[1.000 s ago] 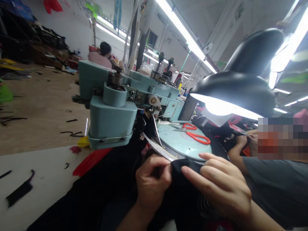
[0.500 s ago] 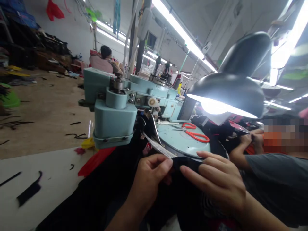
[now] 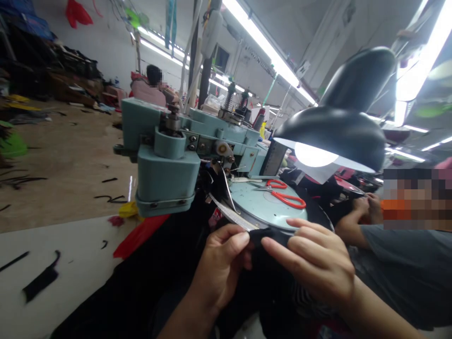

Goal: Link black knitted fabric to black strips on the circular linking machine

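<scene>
Step in hand, as I judge it: seating the black fabric (image 3: 263,234) edge on the toothed rim (image 3: 231,215) of the dial (image 3: 261,209). My left hand (image 3: 221,263) pinches that edge between thumb and forefinger. My right hand (image 3: 314,268) lays its fingers pressed together on top; with the thumb hidden, I cannot tell whether it grips. Further seating calls for a taut, level edge.

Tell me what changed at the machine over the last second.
The left hand opened from a tight curl into a fingertip grip on the black fabric edge, and the right hand crept slightly left along the dial rim. Both hands still hold the fabric. The red scissors lie where they were on the dial, and the lamp is unmoved.
</scene>
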`<state>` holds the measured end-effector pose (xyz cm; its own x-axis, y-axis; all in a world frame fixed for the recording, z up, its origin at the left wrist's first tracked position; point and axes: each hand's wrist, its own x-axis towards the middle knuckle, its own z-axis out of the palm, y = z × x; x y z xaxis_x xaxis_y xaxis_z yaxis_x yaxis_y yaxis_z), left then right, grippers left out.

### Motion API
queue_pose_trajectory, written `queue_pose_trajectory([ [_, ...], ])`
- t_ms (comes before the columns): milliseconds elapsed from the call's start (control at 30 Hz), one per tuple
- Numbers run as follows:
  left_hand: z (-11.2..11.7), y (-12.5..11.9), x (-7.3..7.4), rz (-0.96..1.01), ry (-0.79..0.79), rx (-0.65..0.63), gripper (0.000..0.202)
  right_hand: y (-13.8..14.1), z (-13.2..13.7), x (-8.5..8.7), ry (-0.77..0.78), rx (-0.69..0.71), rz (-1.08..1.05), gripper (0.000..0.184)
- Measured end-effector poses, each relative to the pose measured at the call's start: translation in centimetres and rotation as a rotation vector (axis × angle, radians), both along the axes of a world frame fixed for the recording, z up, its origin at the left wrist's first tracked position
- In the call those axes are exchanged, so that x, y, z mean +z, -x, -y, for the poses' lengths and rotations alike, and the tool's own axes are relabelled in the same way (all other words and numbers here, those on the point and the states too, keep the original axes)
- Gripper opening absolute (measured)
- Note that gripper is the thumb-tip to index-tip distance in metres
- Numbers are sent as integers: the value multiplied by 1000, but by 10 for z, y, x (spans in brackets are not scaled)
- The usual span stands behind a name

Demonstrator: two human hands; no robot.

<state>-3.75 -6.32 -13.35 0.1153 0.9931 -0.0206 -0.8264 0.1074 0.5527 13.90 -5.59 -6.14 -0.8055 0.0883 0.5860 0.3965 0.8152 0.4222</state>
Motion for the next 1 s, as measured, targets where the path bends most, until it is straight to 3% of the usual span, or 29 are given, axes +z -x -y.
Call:
queue_pose_trajectory([
  [333,0,1,0,-90,-13,22,22,-1,-2,-2,8,-21,-45,28],
  [567,2,1,3,-14,58,-12,25,0,-5,3,-5,-106,-94,18],
  [833,5,-12,5,21,106,122,30,11,-4,7,7,-141,-85,16],
  [1000,3,-11,-2,-51,65,143,32,-17,-14,16,218,-290,-66,20],
])
